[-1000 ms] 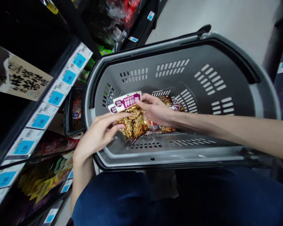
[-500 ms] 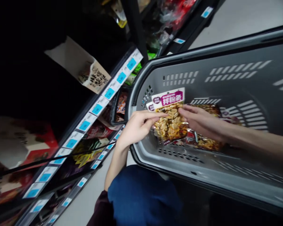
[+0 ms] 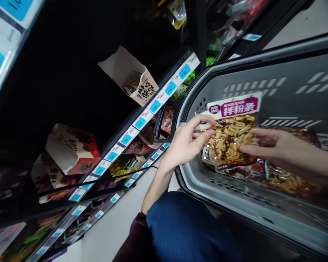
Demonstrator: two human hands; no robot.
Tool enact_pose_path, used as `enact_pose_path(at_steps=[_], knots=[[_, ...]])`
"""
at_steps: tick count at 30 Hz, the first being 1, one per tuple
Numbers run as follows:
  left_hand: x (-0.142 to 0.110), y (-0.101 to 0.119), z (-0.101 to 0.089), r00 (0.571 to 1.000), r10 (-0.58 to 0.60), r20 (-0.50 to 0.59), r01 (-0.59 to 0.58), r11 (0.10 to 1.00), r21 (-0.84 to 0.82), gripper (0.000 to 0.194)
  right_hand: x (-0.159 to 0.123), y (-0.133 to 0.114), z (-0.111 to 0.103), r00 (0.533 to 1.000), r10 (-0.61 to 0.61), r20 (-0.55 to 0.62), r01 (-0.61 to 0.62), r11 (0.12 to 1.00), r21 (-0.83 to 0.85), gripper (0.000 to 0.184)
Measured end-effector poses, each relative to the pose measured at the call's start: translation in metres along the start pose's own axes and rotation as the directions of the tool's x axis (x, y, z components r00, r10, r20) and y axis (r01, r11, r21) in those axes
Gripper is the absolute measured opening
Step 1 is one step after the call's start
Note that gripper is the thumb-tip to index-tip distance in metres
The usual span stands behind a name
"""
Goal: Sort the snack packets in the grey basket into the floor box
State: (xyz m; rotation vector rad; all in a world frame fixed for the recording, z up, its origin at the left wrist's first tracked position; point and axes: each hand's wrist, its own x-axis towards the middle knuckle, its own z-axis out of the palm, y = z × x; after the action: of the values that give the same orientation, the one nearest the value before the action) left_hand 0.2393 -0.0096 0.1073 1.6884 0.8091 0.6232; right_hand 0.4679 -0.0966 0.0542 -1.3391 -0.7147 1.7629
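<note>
A clear-fronted food packet (image 3: 232,142) with a white and purple header is held up in the mouth of a grey shopping basket (image 3: 192,174). My left hand (image 3: 190,140) reaches over the basket's near end, thumb and fingers closed at the packet's left edge. On the right edge, my right hand (image 3: 273,143) grips it with the thumb on the front and the other fingers behind. Part of at least one more packet shows behind its left side. Several similar packets (image 3: 287,178) lie in the basket below, partly covered by my right forearm.
To the left runs a dark shelf with blue price tags (image 3: 155,106). On it stand an opened beige carton (image 3: 144,87) and a red and white carton (image 3: 84,156). A thin black cord (image 3: 98,181) crosses the lower shelves. My blue-clad knee (image 3: 186,225) is beside the basket.
The packet is nearer to the camera and turned more squarely to it. My right thumb has moved onto its front, and my left fingers have closed at its edge. The view has shifted left.
</note>
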Motion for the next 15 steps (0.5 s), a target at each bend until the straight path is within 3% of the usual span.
enact_pose_path(at_steps=[6, 10, 13, 15], knots=[[-0.0013, 0.0049, 0.0004, 0.998, -0.056, -0.002, 0.056, 0.998, -0.015, 0.052, 0.0030, 0.0034, -0.0037, 1.000, -0.006, -0.027, 0.005, 0.998, -0.065, 0.047], [-0.0005, 0.0045, 0.0013, 1.000, -0.023, -0.016, 0.022, 0.998, -0.058, 0.083, 0.0012, 0.0033, -0.0015, 0.983, -0.140, -0.116, 0.116, 0.975, -0.191, 0.052], [0.0007, 0.0003, 0.0031, 0.998, -0.050, -0.039, 0.045, 0.990, -0.137, 0.117, -0.0024, 0.0023, 0.0009, 0.955, -0.253, -0.153, 0.196, 0.930, -0.310, 0.052], [0.0013, -0.0029, 0.0040, 0.995, -0.074, -0.071, 0.061, 0.984, -0.167, 0.128, -0.0045, 0.0023, 0.0021, 0.934, -0.313, -0.174, 0.234, 0.902, -0.364, 0.054]])
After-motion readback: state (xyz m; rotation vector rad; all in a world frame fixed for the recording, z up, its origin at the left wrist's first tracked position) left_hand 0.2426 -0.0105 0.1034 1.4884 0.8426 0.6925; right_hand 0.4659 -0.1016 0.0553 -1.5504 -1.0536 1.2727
